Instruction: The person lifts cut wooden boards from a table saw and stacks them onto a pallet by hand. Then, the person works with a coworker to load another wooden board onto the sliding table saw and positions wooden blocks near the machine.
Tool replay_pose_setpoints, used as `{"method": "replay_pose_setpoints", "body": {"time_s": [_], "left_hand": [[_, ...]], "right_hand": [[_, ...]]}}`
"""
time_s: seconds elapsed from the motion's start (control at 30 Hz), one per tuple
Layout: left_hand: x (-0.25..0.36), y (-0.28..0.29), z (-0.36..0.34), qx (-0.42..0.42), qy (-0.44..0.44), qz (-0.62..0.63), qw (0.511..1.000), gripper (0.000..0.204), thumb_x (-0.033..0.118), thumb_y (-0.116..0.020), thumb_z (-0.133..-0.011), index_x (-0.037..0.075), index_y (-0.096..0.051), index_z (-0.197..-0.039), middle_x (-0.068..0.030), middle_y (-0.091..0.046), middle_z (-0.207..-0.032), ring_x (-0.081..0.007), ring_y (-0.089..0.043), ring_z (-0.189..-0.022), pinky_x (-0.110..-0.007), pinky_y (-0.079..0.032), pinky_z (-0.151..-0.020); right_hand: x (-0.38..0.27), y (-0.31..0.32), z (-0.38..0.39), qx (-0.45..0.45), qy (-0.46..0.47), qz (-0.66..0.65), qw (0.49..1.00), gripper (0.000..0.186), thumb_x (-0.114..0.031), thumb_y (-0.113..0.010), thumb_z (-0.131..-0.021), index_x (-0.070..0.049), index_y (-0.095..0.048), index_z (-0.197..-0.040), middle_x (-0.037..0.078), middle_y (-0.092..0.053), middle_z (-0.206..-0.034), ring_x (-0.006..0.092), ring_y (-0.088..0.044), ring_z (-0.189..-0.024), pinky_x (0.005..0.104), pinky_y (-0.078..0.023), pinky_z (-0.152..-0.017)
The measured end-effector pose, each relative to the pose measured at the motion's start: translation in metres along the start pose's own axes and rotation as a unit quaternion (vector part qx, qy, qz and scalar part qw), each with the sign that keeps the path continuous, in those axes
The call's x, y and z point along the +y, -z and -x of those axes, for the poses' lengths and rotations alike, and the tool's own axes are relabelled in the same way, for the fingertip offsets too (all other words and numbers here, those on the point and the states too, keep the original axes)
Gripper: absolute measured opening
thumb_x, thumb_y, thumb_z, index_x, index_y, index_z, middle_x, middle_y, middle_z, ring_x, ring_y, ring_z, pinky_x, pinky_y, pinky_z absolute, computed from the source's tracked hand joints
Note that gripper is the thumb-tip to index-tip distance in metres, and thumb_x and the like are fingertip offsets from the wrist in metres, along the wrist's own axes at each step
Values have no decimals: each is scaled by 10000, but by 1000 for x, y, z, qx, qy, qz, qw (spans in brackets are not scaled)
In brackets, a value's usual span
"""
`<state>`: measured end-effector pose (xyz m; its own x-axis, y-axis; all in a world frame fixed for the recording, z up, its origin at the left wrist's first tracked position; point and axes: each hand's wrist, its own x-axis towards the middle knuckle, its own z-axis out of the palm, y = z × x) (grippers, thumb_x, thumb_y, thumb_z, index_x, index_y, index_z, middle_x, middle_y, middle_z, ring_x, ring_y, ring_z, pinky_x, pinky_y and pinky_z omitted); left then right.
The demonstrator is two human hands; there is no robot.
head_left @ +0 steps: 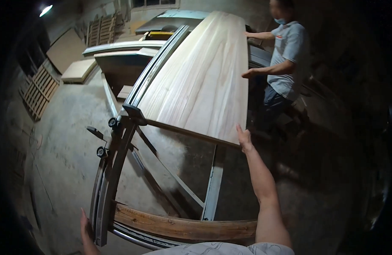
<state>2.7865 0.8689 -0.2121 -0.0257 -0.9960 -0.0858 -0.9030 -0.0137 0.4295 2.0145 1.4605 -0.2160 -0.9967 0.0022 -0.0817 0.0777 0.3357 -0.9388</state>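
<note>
Well, on the left a shiny metal rail (160,63) runs along the side of a big pale wooden board (204,85). The board lies flat, so getting it up there looks done. I see no cut in it, and hands are at its edge, so the work seems not finished; I cannot tell how much is left. The left hand (86,229) is low down, just beside a grey metal bar (101,229). Only a bit shows, so I cannot tell how open it is. The right hand (243,138) touches the board's near right corner, thumb up. Its other fingers are hidden, so I cannot tell if it grips. Farther right, a co-worker (286,51) has two hands by the board's right edge.
</note>
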Motion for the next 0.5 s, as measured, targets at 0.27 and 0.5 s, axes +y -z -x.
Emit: {"method": "replay_pose_setpoints", "body": {"time_s": [0.27, 0.5], "left_hand": [[-18, -17, -17, -88, -50, 45, 994, 735, 652, -481, -999, -10, -638, -1279, -256, -667, -1250, -390, -634, -1162, -453, -485, -959], [-71, -9, -26, -161, -39, 72, 984, 743, 670, -469, -989, 11, -641, -1287, -250, -663, -1261, -395, -624, -1164, -477, -480, -958]], "right_hand": [[45, 92, 170, 37, 142, 238, 960, 537, -435, -707, -950, 30, -638, -1210, 275, -634, -1190, 445, -618, -1106, 488, -515, -942], [88, 124, 418, -54, 7, 464, 884, 481, -497, -577, -993, -40, -728, -1002, 232, -708, -1072, 404, -609, -1091, 529, -419, -1039]]}}
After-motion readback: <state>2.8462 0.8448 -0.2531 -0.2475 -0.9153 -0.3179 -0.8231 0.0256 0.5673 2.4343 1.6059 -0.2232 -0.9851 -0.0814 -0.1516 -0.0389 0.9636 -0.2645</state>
